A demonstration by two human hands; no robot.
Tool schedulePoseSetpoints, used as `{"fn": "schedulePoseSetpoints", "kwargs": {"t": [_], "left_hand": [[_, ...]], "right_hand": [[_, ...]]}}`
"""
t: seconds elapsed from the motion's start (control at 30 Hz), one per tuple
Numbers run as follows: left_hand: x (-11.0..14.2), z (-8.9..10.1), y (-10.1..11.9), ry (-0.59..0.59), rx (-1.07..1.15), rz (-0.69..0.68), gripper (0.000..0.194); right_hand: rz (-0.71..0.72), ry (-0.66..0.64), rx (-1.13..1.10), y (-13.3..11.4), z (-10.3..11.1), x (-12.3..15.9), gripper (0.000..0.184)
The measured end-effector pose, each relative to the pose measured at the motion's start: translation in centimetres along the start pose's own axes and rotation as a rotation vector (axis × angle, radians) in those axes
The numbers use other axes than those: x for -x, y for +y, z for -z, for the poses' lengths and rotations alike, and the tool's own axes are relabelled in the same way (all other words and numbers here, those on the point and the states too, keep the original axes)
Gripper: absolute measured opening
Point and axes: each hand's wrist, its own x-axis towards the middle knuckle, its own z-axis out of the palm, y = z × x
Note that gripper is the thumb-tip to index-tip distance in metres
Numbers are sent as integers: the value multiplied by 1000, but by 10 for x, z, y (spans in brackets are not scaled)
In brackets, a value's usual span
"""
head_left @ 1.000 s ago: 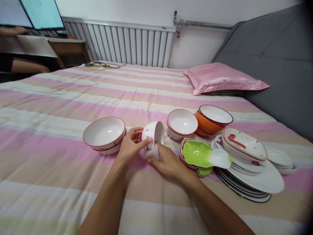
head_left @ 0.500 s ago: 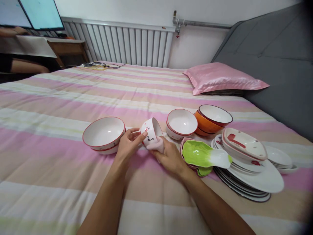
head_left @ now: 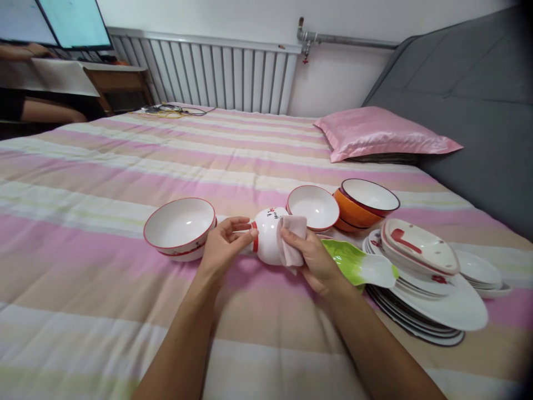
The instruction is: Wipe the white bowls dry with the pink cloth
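Note:
A small white bowl (head_left: 267, 244) with a red foot ring and dark and red print is tipped on its side above the bed, its base towards my left hand (head_left: 227, 241). The thumb and fingers of that hand are at the foot ring, seemingly pinching it. My right hand (head_left: 314, 258) grips a folded pale pink cloth (head_left: 295, 239) and presses it on the bowl's outside near the rim. The bowl's inside is hidden. Just left of my left hand sits a larger red-rimmed bowl (head_left: 179, 228), stacked on another.
Right of my hands stand red-rimmed bowls (head_left: 314, 205), orange bowls (head_left: 353, 208), a green leaf-shaped dish (head_left: 343, 255) and stacked plates (head_left: 462, 303). A pink pillow (head_left: 387, 130) lies behind, cables (head_left: 175, 111) at the far edge. Another person's arm (head_left: 20, 53) rests at a desk.
The bowl has turned so that its base faces left and its outside faces me. My right hand and the cloth have moved right and up, now over the bowl's outer wall.

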Motion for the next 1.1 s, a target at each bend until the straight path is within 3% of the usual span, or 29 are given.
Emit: {"fn": "schedulePoseSetpoints", "kwargs": {"t": [0.07, 0.17, 0.3, 0.53, 0.9, 1.1], "left_hand": [[-1, 1, -4, -57, -99, -23, 49], [-3, 3, -10, -167, -260, -181, 56], [-5, 6, -16, -150, -443, -297, 65], [-5, 4, -13, -255, -272, -150, 62], [-9, 3, -12, -180, -163, -85, 63], [-8, 2, -10, -176, -115, -45, 66]], "right_hand": [[5, 11, 6, 1, 0, -1, 42], [18, 47, -5, 2, 3, -3, 43], [19, 66, -4, 1, 6, -5, 43], [-4, 2, 88, 0, 7, -2, 49], [105, -171, 487, 5, 16, -3, 46], [81, -201, 556, 4, 16, -4, 45]]}}
